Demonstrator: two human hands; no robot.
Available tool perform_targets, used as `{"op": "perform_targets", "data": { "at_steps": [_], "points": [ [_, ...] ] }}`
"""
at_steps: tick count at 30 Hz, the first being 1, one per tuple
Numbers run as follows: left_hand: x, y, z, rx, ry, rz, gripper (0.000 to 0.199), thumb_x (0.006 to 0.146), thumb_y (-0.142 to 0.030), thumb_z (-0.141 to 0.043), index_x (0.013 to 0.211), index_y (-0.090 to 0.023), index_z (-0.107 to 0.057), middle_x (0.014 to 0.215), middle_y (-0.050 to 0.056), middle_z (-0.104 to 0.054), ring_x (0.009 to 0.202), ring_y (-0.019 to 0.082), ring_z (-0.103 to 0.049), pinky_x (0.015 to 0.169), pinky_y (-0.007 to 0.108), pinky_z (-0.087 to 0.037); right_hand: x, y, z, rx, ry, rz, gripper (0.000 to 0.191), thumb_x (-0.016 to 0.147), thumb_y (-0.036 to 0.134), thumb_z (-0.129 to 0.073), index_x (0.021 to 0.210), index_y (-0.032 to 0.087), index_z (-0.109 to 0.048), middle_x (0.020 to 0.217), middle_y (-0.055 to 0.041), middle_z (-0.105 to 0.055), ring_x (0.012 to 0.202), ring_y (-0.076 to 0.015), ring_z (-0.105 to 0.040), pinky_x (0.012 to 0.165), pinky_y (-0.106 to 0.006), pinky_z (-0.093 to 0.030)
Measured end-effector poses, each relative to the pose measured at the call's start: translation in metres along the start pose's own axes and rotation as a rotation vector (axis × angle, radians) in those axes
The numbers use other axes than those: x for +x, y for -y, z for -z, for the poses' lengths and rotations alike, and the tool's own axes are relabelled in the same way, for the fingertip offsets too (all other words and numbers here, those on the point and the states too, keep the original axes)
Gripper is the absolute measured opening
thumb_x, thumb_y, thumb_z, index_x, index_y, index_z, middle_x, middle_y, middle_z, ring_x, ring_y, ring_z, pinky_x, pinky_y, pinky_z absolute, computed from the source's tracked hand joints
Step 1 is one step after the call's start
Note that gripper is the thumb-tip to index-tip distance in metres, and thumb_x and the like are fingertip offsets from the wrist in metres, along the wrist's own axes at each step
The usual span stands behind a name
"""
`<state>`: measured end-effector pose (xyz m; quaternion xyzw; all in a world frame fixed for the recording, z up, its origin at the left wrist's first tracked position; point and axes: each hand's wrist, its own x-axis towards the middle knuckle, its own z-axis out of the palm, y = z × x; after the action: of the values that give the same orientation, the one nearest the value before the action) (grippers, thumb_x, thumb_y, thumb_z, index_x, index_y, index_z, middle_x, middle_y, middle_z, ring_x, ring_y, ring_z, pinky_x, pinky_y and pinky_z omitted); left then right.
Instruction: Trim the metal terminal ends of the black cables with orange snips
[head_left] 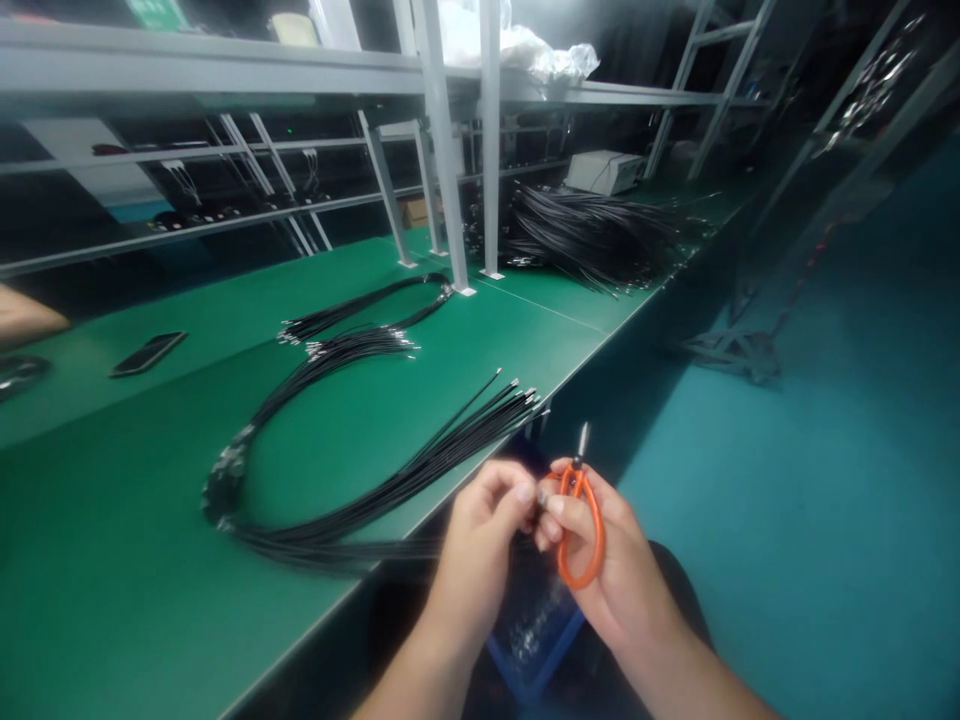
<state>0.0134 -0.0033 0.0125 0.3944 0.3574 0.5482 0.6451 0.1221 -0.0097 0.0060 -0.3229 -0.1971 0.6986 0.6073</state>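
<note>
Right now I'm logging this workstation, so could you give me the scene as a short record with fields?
Left hand: the hand pinches a small piece, too blurred to identify
Right hand: the hand holds orange-handled scissors, blades pointing away from the person; its thumb is at the same piece
Below hands: blue bin
On green bench: curved bundle of black cables, phone
Farther along bench: large cable pile, pale box
</note>
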Motion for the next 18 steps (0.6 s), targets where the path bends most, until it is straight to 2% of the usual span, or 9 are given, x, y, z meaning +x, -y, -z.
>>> {"op": "perform_targets", "data": {
  "at_steps": [2,5,8,13,16,18],
  "points": [
    [-0.0008,0.0008,-0.0006,-0.017,-0.034,-0.010,0.013,0.086,-0.019,-0.056,0.074,-0.014,-0.058,0.066,-0.002,-0.053,0.057,0.008,-0.051,0.057,0.021,-0.042,0.0009,-0.0006,-0.0001,0.004,-0.001,0.000,0.026,0.069,0.010,-0.066,0.091,0.019,-0.054,0.067,0.0030,-0.059,0.053,-0.0084,-0.052,0.052,-0.019,-0.045],
    [-0.0019,0.0012,-0.0007,0.014,-0.013,-0.016,0.006,0.082,-0.018,-0.061,0.079,-0.014,-0.061,0.080,0.000,-0.054,0.059,0.008,-0.054,0.058,0.022,-0.044,0.0012,-0.0015,-0.0015,0.009,-0.016,-0.022,0.027,0.069,0.010,-0.068,0.091,0.018,-0.055,0.067,0.0030,-0.059,0.053,-0.0074,-0.051,0.052,-0.018,-0.044],
    [-0.0012,0.0000,0.0007,0.019,0.023,-0.034,0.011,0.079,-0.018,-0.065,0.071,-0.013,-0.061,0.091,0.001,-0.050,0.056,0.007,-0.055,0.054,0.022,-0.045,0.0003,-0.0009,-0.0027,0.003,-0.025,-0.036,0.027,0.069,0.012,-0.070,0.091,0.018,-0.056,0.066,0.0034,-0.059,0.052,-0.0063,-0.050,0.051,-0.016,-0.044],
    [0.0026,-0.0060,0.0043,-0.092,0.119,0.082,0.011,0.078,-0.014,-0.063,0.068,-0.011,-0.062,0.092,0.002,-0.052,0.055,0.008,-0.057,0.056,0.026,-0.046,-0.0005,0.0007,-0.0005,-0.026,0.028,-0.041,0.026,0.070,0.014,-0.070,0.091,0.019,-0.055,0.061,0.0042,-0.057,0.051,-0.0081,-0.051,0.049,-0.018,-0.044],
    [0.0020,-0.0061,0.0027,-0.122,0.111,0.113,0.013,0.078,-0.013,-0.060,0.065,-0.011,-0.060,0.084,0.001,-0.051,0.053,0.008,-0.055,0.054,0.025,-0.044,-0.0004,-0.0001,0.0000,-0.036,0.035,-0.033,0.027,0.070,0.012,-0.069,0.092,0.019,-0.055,0.062,0.0041,-0.058,0.051,-0.0083,-0.051,0.050,-0.019,-0.044],
    [-0.0004,-0.0030,-0.0002,-0.069,0.052,0.069,0.015,0.079,-0.013,-0.059,0.064,-0.012,-0.058,0.082,0.000,-0.049,0.052,0.007,-0.053,0.053,0.024,-0.044,-0.0006,-0.0013,-0.0010,-0.034,0.010,-0.030,0.028,0.069,0.011,-0.069,0.091,0.019,-0.054,0.064,0.0038,-0.058,0.051,-0.0078,-0.051,0.050,-0.018,-0.044]
  ]
}}
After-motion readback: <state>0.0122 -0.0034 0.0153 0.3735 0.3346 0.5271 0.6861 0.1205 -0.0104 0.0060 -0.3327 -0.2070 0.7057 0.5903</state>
